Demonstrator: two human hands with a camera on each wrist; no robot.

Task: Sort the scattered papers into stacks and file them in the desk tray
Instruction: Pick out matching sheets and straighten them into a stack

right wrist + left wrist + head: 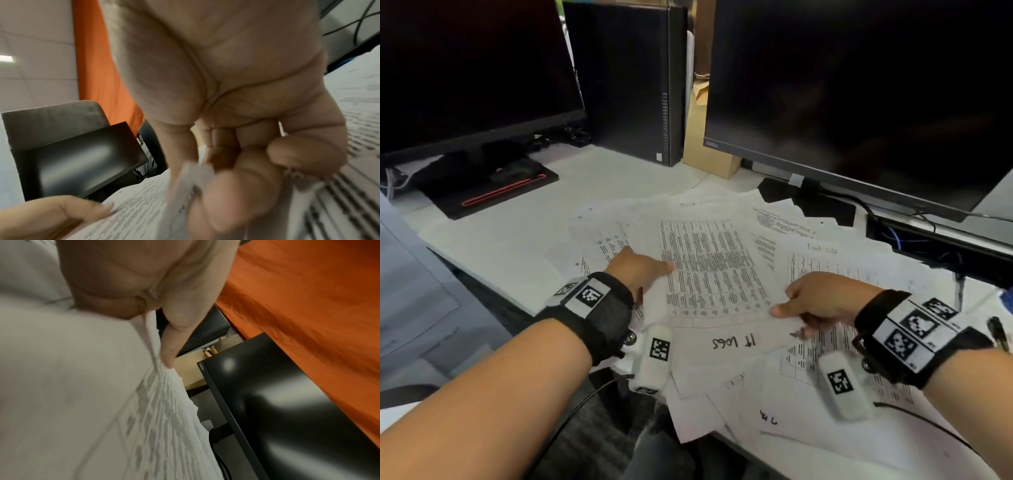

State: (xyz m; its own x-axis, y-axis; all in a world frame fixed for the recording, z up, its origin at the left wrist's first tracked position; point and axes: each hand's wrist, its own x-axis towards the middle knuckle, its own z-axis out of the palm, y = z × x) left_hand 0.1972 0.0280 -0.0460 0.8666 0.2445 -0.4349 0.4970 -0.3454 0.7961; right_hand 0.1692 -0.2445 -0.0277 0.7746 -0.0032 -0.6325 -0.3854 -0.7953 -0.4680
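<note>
Many white printed papers (825,260) lie scattered and overlapping on the white desk (510,240). On top is a sheet with a dense printed table (709,270) and handwriting near its close edge. My left hand (650,269) holds this sheet's left edge, thumb (170,344) on top and fingers hidden beneath. My right hand (808,308) pinches the sheet's lower right edge (193,177) between thumb and curled fingers. In the left wrist view the sheet (160,418) bends up off the pile. No desk tray shows in any view.
Two dark monitors (469,68) (859,89) stand at the back, with a black computer tower (633,78) and a brown paper bag (702,137) between them. A black stand with a red stripe (503,193) sits back left. Cables (900,236) and a pen (998,332) lie at the right.
</note>
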